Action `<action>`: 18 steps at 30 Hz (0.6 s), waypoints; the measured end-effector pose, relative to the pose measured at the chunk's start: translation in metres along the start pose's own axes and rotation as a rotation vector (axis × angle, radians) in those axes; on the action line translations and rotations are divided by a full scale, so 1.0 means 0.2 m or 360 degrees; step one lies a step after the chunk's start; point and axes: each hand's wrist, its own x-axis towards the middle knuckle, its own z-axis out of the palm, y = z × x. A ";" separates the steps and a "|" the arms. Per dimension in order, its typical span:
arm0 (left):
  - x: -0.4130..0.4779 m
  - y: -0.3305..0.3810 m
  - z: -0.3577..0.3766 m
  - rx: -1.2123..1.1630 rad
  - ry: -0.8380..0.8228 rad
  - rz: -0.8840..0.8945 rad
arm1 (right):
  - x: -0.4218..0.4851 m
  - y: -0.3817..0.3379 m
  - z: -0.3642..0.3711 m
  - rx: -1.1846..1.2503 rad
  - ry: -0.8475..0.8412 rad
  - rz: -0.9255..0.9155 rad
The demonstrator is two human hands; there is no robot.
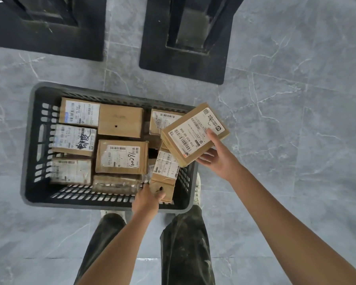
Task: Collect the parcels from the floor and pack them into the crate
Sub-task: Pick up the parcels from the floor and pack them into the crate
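Note:
A dark grey slotted crate point(32, 140) stands on the floor in front of my feet, holding several brown cardboard parcels with white labels. My right hand point(218, 157) holds a flat labelled parcel point(193, 133) tilted above the crate's right rim, thumb on its label and fingers underneath. My left hand point(147, 199) reaches into the crate's near right corner and grips the lower end of a tilted, taped parcel point(164, 173) that leans against the right wall.
Grey marbled floor tiles point(296, 140) surround the crate. Two black square bases with dark frames stand beyond the crate, one at the top left point(47, 31) and one at the top middle point(185, 48). My legs and shoes are just behind the crate's near edge.

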 end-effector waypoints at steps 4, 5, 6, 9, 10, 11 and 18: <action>0.04 -0.04 -0.01 0.0553 0.0252 0.0094 | 0.01 0.02 -0.01 -0.0019 0.0000 -0.0038; 0.05 -0.05 -0.02 0.0576 0.0328 0.0090 | 0.01 0.03 -0.01 -0.0028 0.0012 -0.0047; 0.07 -0.06 -0.03 0.0537 0.0374 0.0084 | 0.01 0.03 -0.01 -0.0035 0.0025 -0.0055; 0.12 -0.05 -0.04 0.0033 0.0268 0.0151 | 0.02 0.05 0.00 -0.0036 0.0004 -0.0070; 0.12 -0.04 -0.04 -0.0154 0.0170 0.0198 | 0.02 0.06 -0.01 -0.0034 -0.0010 -0.0069; 0.12 -0.03 -0.05 -0.0310 0.0082 0.0225 | 0.01 0.06 -0.01 -0.0028 -0.0017 -0.0067; 0.19 -0.01 -0.16 -0.0234 -0.0298 0.0303 | -0.01 0.10 -0.02 -0.0038 -0.0007 -0.0050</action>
